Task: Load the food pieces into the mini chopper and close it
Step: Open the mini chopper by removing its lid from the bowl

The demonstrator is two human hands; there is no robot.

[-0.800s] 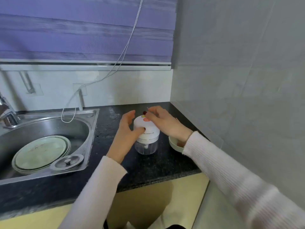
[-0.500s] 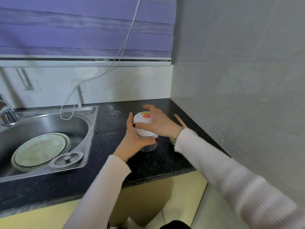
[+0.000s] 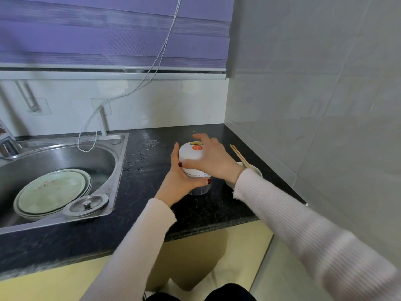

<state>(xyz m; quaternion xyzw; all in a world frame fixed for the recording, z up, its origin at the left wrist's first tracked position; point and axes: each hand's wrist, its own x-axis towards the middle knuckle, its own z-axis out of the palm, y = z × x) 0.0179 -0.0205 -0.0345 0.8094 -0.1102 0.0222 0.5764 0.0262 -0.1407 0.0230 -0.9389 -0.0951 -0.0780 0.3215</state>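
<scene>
The mini chopper [image 3: 192, 158] stands on the black counter [image 3: 152, 170], a white motor top with an orange button seated on a clear cup. My left hand [image 3: 181, 181] wraps the chopper from the left and front, thumb across the seam between top and cup. From the right, my right hand [image 3: 213, 158] grips the white top, fingers spread over it. The cup's contents are hidden behind my fingers. A small white bowl [image 3: 255, 170] with chopsticks [image 3: 239, 156] laid over it sits just right of the chopper, mostly behind my right wrist.
A steel sink [image 3: 117, 161] at the left holds stacked green plates [image 3: 52, 192] and a metal drain plug [image 3: 86, 204] on its rim. A blind cord [image 3: 134, 88] hangs over the sink's back edge. Tiled walls close the corner behind and to the right.
My left hand slid lower and round the front of the chopper. My right hand turned from the top's back edge to a grip across its right side. The view shifted a little.
</scene>
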